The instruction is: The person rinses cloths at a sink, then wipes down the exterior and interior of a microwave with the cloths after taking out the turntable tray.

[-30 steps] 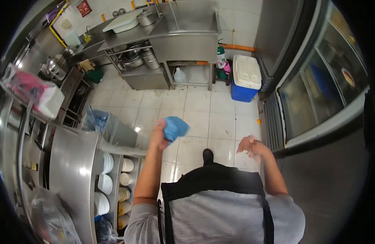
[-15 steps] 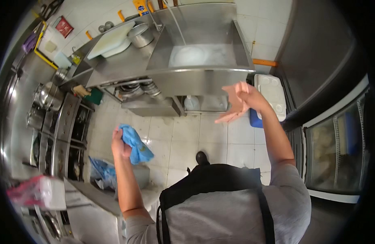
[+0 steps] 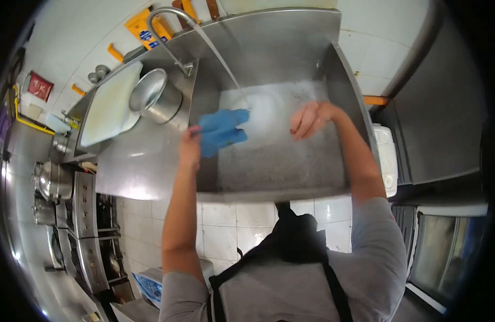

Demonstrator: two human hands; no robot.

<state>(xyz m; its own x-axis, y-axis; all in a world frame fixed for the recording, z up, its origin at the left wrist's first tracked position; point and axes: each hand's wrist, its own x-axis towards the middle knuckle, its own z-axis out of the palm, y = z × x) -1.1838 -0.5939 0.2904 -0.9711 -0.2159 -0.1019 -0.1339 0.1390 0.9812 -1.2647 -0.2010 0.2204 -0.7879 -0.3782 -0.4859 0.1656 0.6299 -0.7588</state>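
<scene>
A limp blue cloth hangs over the left part of the sink, pinched at its left end by my left hand. Its far corners stick out to the right. My right hand is above the sink basin, fingers loosely extended down and to the left, slightly blurred, with nothing visible in them. Between the hands, a stream of water runs from the curved tap into the basin. White foamy water covers the back of the basin floor.
Left of the sink, a metal pot stands beside white cutting boards on the steel counter. A stove with pots is at far left. A white-lidded cooler stands right of the sink.
I have come closer to the sink. My left hand has carried the blue cloth from above the floor to over the basin's left side. My right hand has moved over the basin.
</scene>
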